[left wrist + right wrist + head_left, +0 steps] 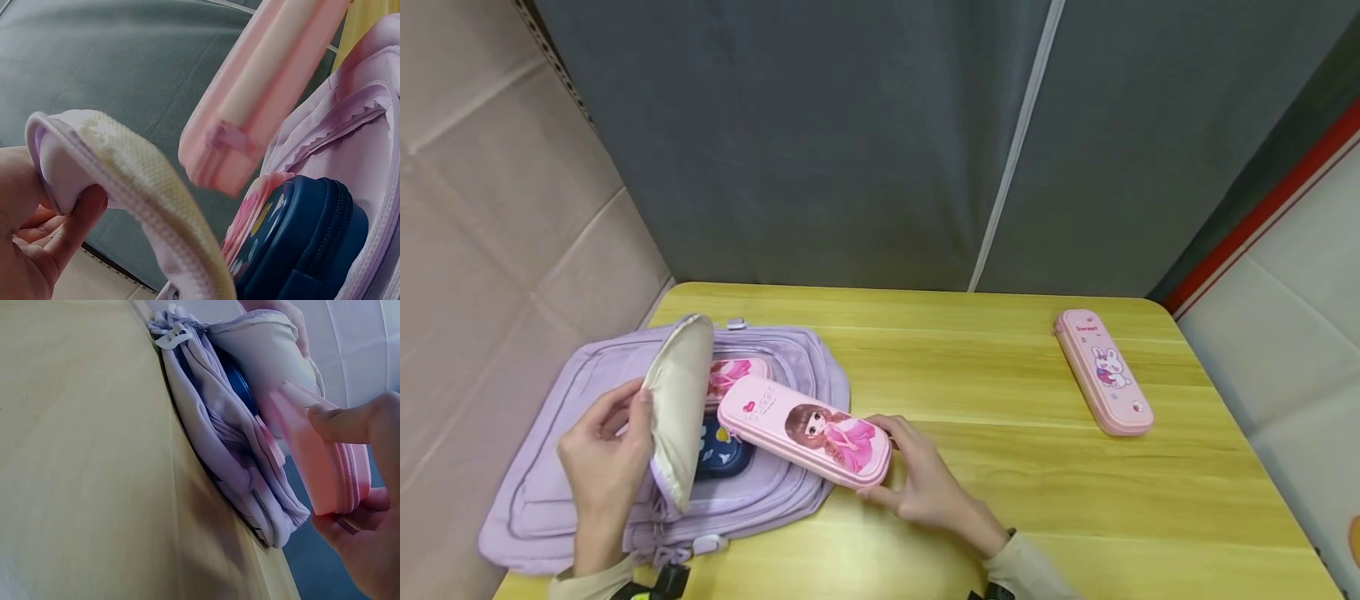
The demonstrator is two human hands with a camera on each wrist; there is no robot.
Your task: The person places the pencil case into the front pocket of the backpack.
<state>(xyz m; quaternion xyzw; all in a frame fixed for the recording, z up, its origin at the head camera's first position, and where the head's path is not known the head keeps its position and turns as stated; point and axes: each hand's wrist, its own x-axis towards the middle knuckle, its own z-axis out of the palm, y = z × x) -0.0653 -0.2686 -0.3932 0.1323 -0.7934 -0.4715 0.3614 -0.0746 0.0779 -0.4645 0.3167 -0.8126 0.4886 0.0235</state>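
- Pink, doll-printed case (808, 435): pinched at one end between thumb and fingers of the right hand (928, 483), lifted clear, far end above the backpack, near end beyond its side.
- Pinched between thumb and fingers of the left hand (606, 454): cream-lined flap (681, 408), raised on edge, folded back from the pocket (359, 147).
- Within that pocket: navy case (722, 454) with a dark zip, and just beyond, touching or nearly so, a second doll-printed case (737, 375), partly hidden.
- Around these: lilac backpack (568, 475), lying flat across the left edge of the yellow wood-grain tabletop (940, 358).
- Well apart, toward the tabletop's far right corner: rabbit-printed pink case (1105, 372), lying slantwise, lettered "Sweet".
- Behind the tabletop's far edge: dark grey cloth (820, 150), split by a pale strip (1018, 150).
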